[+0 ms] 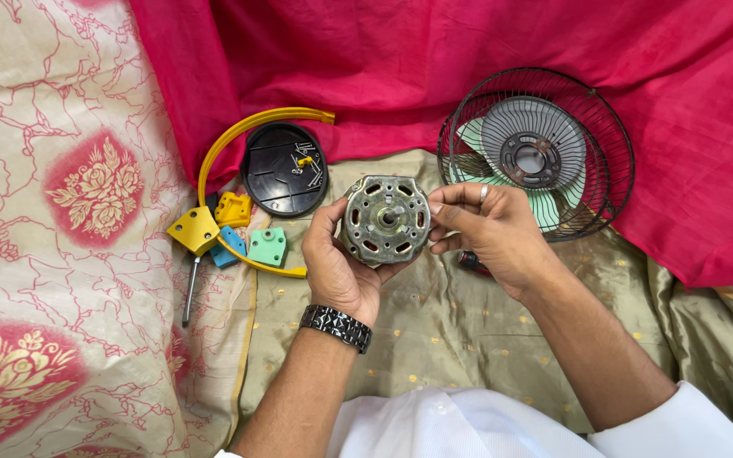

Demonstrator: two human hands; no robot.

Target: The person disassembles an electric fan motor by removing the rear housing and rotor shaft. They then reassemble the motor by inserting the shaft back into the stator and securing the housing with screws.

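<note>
Fan motor held up at frame centre, shaft facing camera. Left hand cups it from 7 o'clock, thumb along left rim. Right hand pinches right rim from 3 o'clock, fingers closed on casing. Risk: grip only at rims; slip likely drops motor onto olive cloth. Loose screws in black round cover, 10 o'clock, could scatter if knocked.

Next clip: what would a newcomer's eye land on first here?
The round metal motor at centre, held between the left hand and right hand. Right of it, a black wire fan guard with pale green blades lies on bright pink cloth. To the left sit a yellow curved bracket and a black round cover.
</note>
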